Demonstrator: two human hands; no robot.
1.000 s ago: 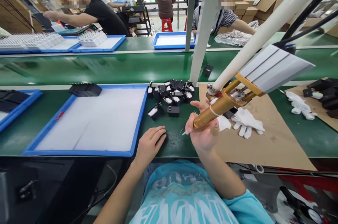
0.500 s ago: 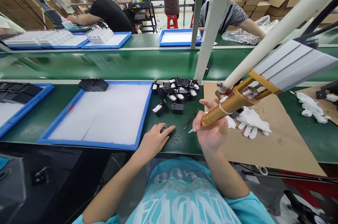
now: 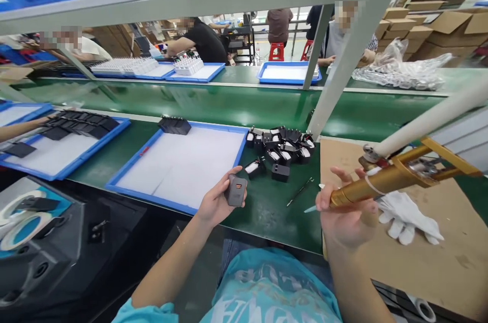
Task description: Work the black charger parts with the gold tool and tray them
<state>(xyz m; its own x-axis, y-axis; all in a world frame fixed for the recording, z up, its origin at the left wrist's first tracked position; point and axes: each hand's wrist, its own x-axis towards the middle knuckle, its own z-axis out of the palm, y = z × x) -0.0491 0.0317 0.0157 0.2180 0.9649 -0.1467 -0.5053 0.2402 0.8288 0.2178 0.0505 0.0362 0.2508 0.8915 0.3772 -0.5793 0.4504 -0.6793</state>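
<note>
My left hand (image 3: 214, 206) is closed around a small black plastic case (image 3: 237, 196), raised above the bench edge, with an orange-striped slot showing on its face. Palm up, my right hand (image 3: 348, 221) grips the front of a gold dispensing gun (image 3: 354, 192), whose pale blue nozzle (image 3: 310, 209) points left, apart from the case. Between the hands a thin dark hand tool (image 3: 300, 192) lies on the green bench. Beyond it are several similar black cases (image 3: 280, 173), heaped together, some with white parts showing inside.
A blue-rimmed tray (image 3: 152, 194) with a row of black cases stands left; another tray (image 3: 70, 169) lies farther left, a co-worker's arm (image 3: 23, 130) over it. White gloves (image 3: 409, 216) rest on cardboard (image 3: 412, 267) at right. A slanted metal post (image 3: 337, 74) rises behind the heap.
My left hand has come up off the bench and turned, now showing the black case in its fingers. The right hand still holds the gun. The camera view has swung left.
</note>
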